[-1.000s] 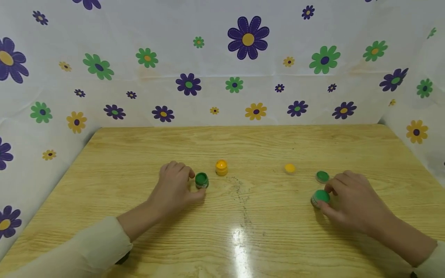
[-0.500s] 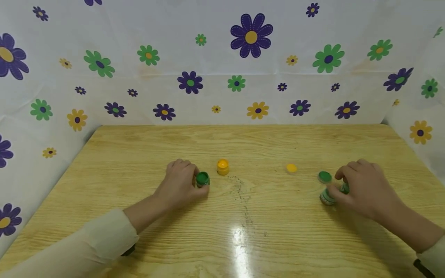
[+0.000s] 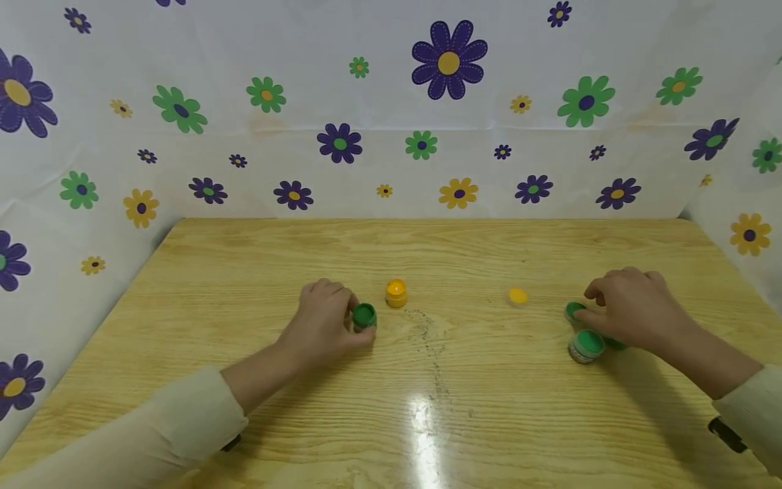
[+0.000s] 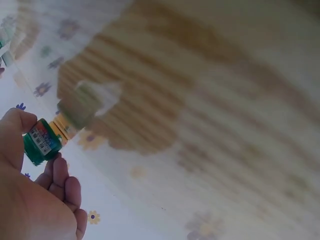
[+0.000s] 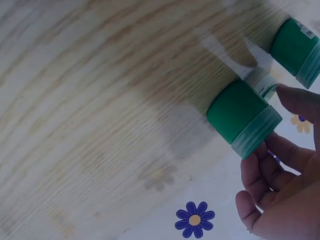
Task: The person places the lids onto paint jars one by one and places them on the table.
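In the head view my left hand (image 3: 324, 319) holds a small open paint jar (image 3: 364, 316) of dark green between thumb and fingers. Its printed label shows in the left wrist view, on the green jar (image 4: 42, 141). My right hand (image 3: 638, 309) reaches over a loose green lid (image 3: 573, 310), thumb tip at its edge, index finger raised apart from it. Below that hand stands a lidded green paint jar (image 3: 586, 346); another green jar (image 3: 616, 343) is mostly hidden beneath the palm. Both appear in the right wrist view, the nearer green jar (image 5: 240, 117) beside the fingertips.
A yellow paint jar (image 3: 396, 293) stands just behind and right of the left-hand jar. A yellow lid (image 3: 518, 296) lies on the wooden table (image 3: 476, 367) right of centre. Flower-printed cloth (image 3: 366, 95) rises behind the table.
My left fingers have closed round the dark green jar. My right hand has shifted the front green jar slightly right, let go of it and moved up to the green lid.
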Tool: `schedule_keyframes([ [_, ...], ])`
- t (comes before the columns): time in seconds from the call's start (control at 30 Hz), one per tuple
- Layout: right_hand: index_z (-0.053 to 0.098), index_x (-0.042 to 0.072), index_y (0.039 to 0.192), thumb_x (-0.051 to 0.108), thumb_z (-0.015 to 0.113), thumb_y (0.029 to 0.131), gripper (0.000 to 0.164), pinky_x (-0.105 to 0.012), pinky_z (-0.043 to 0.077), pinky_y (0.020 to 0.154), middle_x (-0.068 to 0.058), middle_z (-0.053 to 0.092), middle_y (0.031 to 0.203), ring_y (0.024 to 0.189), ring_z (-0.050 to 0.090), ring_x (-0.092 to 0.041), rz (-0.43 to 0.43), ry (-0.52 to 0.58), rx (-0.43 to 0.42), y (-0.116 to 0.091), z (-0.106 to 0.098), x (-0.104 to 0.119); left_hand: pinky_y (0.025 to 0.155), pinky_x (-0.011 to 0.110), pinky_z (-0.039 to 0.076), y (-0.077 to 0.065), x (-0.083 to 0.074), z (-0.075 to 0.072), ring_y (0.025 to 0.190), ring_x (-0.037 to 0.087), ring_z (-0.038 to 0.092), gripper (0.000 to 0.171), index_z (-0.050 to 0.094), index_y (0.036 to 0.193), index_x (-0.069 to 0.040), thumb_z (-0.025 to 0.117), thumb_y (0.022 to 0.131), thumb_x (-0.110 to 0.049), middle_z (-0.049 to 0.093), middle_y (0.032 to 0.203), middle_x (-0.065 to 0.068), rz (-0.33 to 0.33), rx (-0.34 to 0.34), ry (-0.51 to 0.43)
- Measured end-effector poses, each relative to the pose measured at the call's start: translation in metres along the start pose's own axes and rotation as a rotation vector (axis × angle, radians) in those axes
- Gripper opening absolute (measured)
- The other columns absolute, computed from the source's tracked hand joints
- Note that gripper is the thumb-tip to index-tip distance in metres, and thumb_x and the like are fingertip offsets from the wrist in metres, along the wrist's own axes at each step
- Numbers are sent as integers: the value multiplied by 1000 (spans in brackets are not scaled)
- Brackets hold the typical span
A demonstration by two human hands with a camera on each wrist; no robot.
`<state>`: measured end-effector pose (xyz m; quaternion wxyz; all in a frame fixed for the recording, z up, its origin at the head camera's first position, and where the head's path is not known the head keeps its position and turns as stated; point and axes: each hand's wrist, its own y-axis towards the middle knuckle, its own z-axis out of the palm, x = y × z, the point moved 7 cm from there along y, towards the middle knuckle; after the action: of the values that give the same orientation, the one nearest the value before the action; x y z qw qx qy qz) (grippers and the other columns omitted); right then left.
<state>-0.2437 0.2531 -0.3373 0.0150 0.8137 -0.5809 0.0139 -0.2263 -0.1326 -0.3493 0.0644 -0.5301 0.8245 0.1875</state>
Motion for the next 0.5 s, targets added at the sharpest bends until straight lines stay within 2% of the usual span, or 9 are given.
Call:
schedule_keyframes([
  [0.13, 75, 1, 103, 45, 75, 82, 48, -60, 41, 74, -12, 74, 95, 88, 67, -33, 29, 42, 62, 1, 4, -3, 100, 54, 40, -3, -8, -4, 85, 21, 54, 31, 68, 83, -6, 81, 72, -32, 63, 80, 1, 62, -60, 10],
  [0.23, 75, 4, 102, 47, 74, 83, 48, -58, 38, 75, -8, 75, 93, 87, 67, -30, 39, 80, 96, 2, 6, -5, 100, 54, 40, -5, -13, -7, 84, 21, 54, 31, 67, 83, -6, 82, 71, -30, 63, 81, 2, 96, -100, 19],
  [0.5, 76, 10, 92, 46, 75, 83, 37, -49, 36, 71, 4, 71, 83, 77, 62, -18, 13, 100, 106, 4, 9, -3, 98, 52, 42, -10, -21, -10, 83, 21, 52, 32, 67, 84, -5, 84, 69, -28, 63, 81, 3, 145, -137, 14],
])
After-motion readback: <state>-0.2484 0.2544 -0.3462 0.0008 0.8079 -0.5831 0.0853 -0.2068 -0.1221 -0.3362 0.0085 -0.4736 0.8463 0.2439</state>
